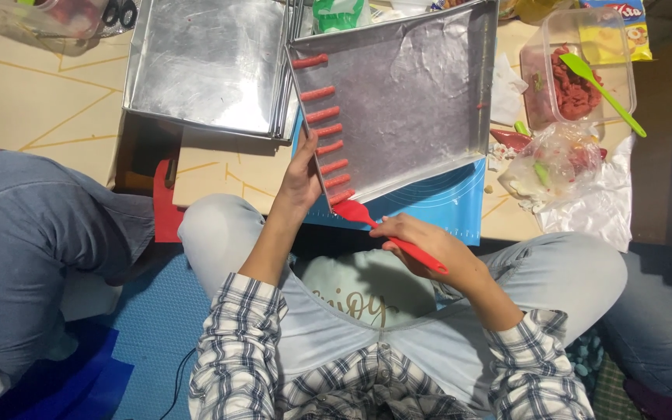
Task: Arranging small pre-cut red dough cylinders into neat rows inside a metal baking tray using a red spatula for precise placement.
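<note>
A metal baking tray (pixel 421 101) lies tilted in front of me, with a row of several red dough sticks (pixel 327 132) along its left edge. My left hand (pixel 302 175) grips the tray's left rim beside that row. My right hand (pixel 423 239) holds a red spatula (pixel 389 233) by its handle, and the blade rests at the tray's near corner next to the last stick. I sit cross-legged in light jeans and a plaid shirt.
A second metal tray (pixel 211 62) lies at the back left. A clear tub (pixel 620 70) of red dough with a green spatula (pixel 602 89) stands at the right, a crumpled plastic bag (pixel 558 163) below it. A blue mat (pixel 445 202) lies under the tray. Another person's knee (pixel 33 233) is at the left.
</note>
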